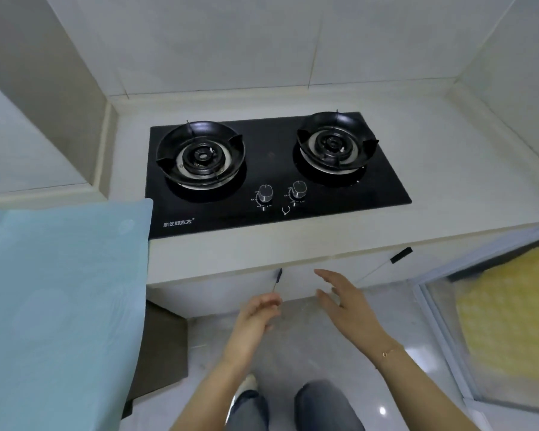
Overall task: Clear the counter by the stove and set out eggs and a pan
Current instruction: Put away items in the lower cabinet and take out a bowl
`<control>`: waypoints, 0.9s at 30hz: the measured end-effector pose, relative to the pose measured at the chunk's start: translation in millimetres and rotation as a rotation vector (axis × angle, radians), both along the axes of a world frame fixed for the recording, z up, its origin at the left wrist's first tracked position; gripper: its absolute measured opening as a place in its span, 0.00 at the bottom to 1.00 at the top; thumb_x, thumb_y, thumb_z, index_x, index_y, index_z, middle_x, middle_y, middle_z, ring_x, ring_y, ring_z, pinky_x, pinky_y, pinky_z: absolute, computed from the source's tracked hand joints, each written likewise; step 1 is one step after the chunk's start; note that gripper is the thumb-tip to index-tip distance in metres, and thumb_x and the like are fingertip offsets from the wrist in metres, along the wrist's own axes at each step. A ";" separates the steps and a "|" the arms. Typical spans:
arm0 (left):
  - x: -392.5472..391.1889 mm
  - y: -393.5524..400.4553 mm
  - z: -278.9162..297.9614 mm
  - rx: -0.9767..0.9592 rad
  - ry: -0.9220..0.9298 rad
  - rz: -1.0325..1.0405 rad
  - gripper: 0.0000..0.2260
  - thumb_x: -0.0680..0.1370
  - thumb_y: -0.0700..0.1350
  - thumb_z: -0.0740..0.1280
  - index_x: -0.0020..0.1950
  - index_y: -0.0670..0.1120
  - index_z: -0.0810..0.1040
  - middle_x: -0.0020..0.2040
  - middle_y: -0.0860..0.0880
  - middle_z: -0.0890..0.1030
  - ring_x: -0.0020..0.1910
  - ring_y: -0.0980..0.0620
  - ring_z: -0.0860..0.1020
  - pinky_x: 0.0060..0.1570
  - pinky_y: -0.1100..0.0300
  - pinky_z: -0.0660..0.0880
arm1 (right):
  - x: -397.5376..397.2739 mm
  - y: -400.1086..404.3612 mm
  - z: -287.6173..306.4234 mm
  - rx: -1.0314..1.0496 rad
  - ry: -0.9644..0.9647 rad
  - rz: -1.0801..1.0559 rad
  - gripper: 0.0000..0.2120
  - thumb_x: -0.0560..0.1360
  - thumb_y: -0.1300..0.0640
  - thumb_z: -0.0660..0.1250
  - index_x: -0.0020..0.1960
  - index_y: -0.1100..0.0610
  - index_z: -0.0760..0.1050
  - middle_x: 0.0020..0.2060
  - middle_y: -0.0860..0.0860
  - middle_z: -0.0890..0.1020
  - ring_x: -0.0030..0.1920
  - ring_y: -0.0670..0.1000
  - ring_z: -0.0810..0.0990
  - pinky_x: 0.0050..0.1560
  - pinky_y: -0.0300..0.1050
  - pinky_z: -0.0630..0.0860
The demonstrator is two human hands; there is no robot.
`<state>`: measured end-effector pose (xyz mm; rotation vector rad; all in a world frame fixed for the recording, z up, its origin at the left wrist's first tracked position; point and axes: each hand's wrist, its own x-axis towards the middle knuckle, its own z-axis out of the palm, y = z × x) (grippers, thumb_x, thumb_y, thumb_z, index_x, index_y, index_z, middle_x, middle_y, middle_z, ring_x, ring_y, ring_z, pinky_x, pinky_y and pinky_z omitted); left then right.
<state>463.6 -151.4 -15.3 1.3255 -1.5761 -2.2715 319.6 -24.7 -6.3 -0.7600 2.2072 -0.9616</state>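
Neither hand holds anything: left hand (257, 309) loosely curled beside the black cabinet door handle (277, 279), right hand (344, 298) spread open. White stone counter (293, 244) around the black glass two-burner stove (271, 169) looks cleared; eggs and pan aren't visible, so remain to fetch.

Counter (433, 169): pale stone top you face, set into a tiled corner, its surface bare around the stove.
Stove (274, 172): black glass, two burners with pan supports, two knobs at your front edge.
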 end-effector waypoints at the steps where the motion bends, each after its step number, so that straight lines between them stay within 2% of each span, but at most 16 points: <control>1: -6.9 0.0 -6.9 0.014 -0.018 0.032 0.10 0.79 0.36 0.62 0.57 0.45 0.79 0.59 0.47 0.80 0.59 0.49 0.77 0.54 0.60 0.72 | -12.3 -6.9 -6.2 0.027 0.011 0.054 0.20 0.81 0.56 0.60 0.72 0.51 0.66 0.68 0.42 0.68 0.67 0.40 0.65 0.67 0.31 0.61; 3: -19.2 1.9 -19.8 0.031 -0.055 0.099 0.10 0.78 0.36 0.62 0.55 0.45 0.79 0.58 0.46 0.81 0.59 0.48 0.77 0.58 0.54 0.72 | -34.3 -20.5 -19.9 0.061 0.069 0.164 0.22 0.81 0.56 0.60 0.74 0.51 0.64 0.70 0.39 0.63 0.70 0.40 0.61 0.62 0.21 0.57; 4: -27.9 3.2 -27.8 0.039 -0.074 0.139 0.09 0.79 0.36 0.62 0.54 0.46 0.79 0.58 0.47 0.81 0.59 0.48 0.77 0.60 0.51 0.72 | -48.1 -29.4 -29.0 0.070 0.130 0.241 0.22 0.80 0.57 0.60 0.74 0.51 0.63 0.70 0.38 0.60 0.72 0.40 0.59 0.62 0.19 0.54; 7: -52.1 8.4 -51.2 0.050 -0.112 0.236 0.10 0.79 0.36 0.61 0.54 0.47 0.79 0.57 0.47 0.80 0.58 0.50 0.77 0.60 0.52 0.72 | -86.2 -51.2 -59.3 0.074 0.355 0.491 0.26 0.80 0.56 0.60 0.76 0.53 0.58 0.76 0.42 0.53 0.77 0.43 0.49 0.72 0.30 0.45; 10: -77.5 10.3 -77.4 0.015 -0.147 0.352 0.11 0.80 0.36 0.61 0.58 0.45 0.77 0.59 0.47 0.79 0.57 0.51 0.76 0.57 0.58 0.73 | -120.3 -61.8 -88.5 0.106 0.505 0.693 0.29 0.79 0.54 0.58 0.78 0.54 0.51 0.78 0.46 0.47 0.77 0.44 0.43 0.76 0.40 0.39; 12: -92.5 13.0 -97.3 -0.024 -0.173 0.404 0.12 0.80 0.37 0.61 0.63 0.45 0.76 0.60 0.48 0.78 0.58 0.52 0.75 0.60 0.58 0.71 | -137.8 -63.4 -105.8 0.141 0.593 0.812 0.32 0.78 0.50 0.55 0.78 0.54 0.49 0.78 0.48 0.47 0.78 0.46 0.44 0.76 0.45 0.41; 14: -106.2 17.7 -118.7 -0.057 -0.207 0.429 0.15 0.80 0.37 0.61 0.66 0.45 0.73 0.62 0.49 0.76 0.61 0.52 0.74 0.62 0.60 0.69 | -146.6 -62.8 -117.4 0.175 0.687 0.893 0.35 0.75 0.47 0.55 0.78 0.56 0.50 0.78 0.51 0.50 0.78 0.49 0.48 0.76 0.49 0.46; 17: -128.4 27.8 -152.2 -0.052 -0.259 0.450 0.18 0.79 0.36 0.61 0.69 0.45 0.70 0.65 0.49 0.73 0.63 0.52 0.71 0.60 0.62 0.67 | -147.4 -62.1 -128.6 0.146 0.772 0.903 0.36 0.74 0.45 0.55 0.77 0.59 0.54 0.78 0.54 0.55 0.77 0.53 0.54 0.74 0.53 0.54; 21: -148.7 29.0 -181.7 -0.043 -0.247 0.525 0.23 0.78 0.33 0.61 0.72 0.47 0.65 0.66 0.53 0.69 0.66 0.53 0.68 0.62 0.61 0.66 | -145.9 -61.7 -133.4 0.088 0.796 0.847 0.35 0.75 0.42 0.53 0.77 0.59 0.56 0.77 0.54 0.58 0.77 0.53 0.56 0.74 0.52 0.56; 25: -153.4 19.8 -204.7 -0.105 -0.245 0.525 0.23 0.76 0.31 0.59 0.69 0.47 0.68 0.67 0.50 0.70 0.68 0.51 0.68 0.68 0.55 0.67 | -148.3 -59.9 -136.5 0.052 0.848 0.860 0.36 0.74 0.44 0.54 0.77 0.60 0.56 0.77 0.55 0.58 0.77 0.53 0.56 0.73 0.53 0.58; 27: -153.3 20.2 -212.2 -0.139 -0.239 0.524 0.22 0.75 0.31 0.59 0.66 0.50 0.70 0.64 0.53 0.72 0.66 0.52 0.70 0.63 0.61 0.69 | -148.8 -60.3 -138.3 0.047 0.866 0.856 0.36 0.73 0.45 0.54 0.77 0.60 0.56 0.77 0.55 0.58 0.77 0.53 0.56 0.73 0.53 0.58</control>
